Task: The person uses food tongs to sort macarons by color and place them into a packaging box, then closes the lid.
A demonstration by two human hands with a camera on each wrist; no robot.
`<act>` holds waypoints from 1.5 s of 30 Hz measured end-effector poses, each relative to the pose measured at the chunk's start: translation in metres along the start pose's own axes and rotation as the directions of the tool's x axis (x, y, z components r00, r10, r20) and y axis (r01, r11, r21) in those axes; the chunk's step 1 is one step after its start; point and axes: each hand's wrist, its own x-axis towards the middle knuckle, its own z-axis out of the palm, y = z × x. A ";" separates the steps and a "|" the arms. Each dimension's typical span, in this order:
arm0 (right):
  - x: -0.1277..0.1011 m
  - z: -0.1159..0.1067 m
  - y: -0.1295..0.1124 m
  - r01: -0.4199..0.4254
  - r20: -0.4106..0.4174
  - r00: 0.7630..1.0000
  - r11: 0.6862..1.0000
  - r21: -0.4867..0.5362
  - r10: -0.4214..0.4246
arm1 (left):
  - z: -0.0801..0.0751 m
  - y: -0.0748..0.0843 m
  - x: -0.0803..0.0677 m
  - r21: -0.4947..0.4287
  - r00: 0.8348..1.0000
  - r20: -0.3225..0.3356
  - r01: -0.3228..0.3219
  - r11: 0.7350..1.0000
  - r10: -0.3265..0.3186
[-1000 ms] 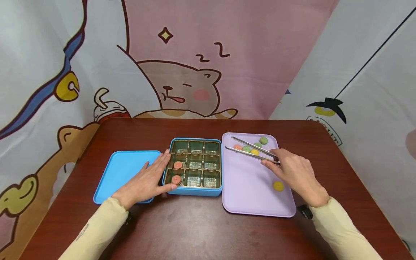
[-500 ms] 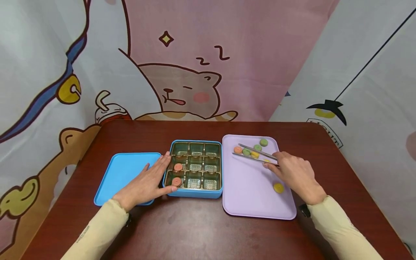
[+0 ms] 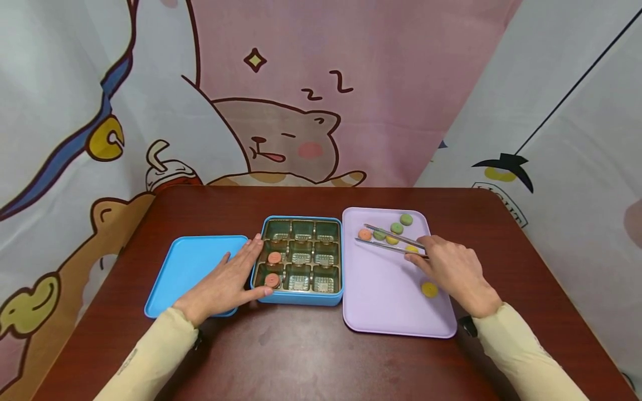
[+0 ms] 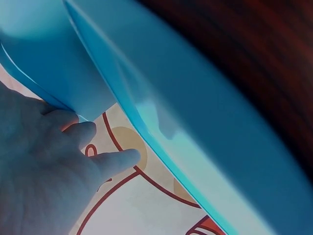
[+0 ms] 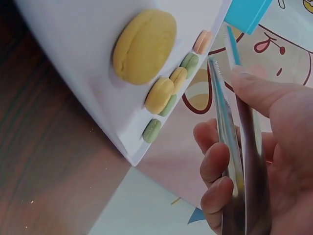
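My left hand (image 3: 225, 289) lies with straight fingers along the left side of a blue box (image 3: 301, 299) that has a gold divided insert. Two orange macarons (image 3: 274, 257) sit in its left column, in the middle and front compartments. My right hand (image 3: 453, 273) holds metal tongs (image 5: 252, 171), thumb on one arm and fingers curled round the other. The tongs' tips are apart with nothing between them, over the left back part of a lilac tray (image 3: 391, 312). Near the tips lie an orange macaron (image 3: 364, 234) and a green macaron (image 3: 379, 234).
More green macarons (image 3: 406, 219) and several yellow ones are on the tray, one yellow macaron (image 3: 429, 289) lying apart toward the front right. A blue lid (image 3: 195, 267) lies left of the box, partly under my left forearm. The brown table (image 3: 301, 356) meets a cartoon-printed cloth behind.
The tongs have come down and slightly right, their tips now closer to the orange and green macarons. My left hand has stayed at the box.
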 end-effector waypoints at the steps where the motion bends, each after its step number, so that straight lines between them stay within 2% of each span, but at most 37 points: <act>1: 0.000 0.000 0.000 0.000 0.005 1.000 1.000 0.001 0.000 | 0.000 0.000 0.000 -0.002 1.000 0.001 0.000 1.000 0.000; 7: -0.003 0.001 0.000 0.019 0.048 0.999 1.000 0.011 -0.020 | 0.000 0.000 0.000 -0.009 1.000 -0.001 -0.002 1.000 0.002; 23: -0.007 0.007 0.002 0.056 0.047 0.997 0.997 0.050 -0.058 | 0.000 0.000 0.000 -0.007 1.000 -0.001 0.005 1.000 -0.005; 34: -0.011 0.003 0.002 0.011 0.070 0.997 0.997 0.078 -0.016 | -0.001 0.000 0.002 0.004 1.000 0.000 0.003 1.000 -0.003; 45: -0.017 -0.006 -0.001 0.044 -0.027 0.999 0.995 0.088 -0.042 | 0.000 0.000 0.001 -0.027 1.000 0.006 0.019 0.999 -0.019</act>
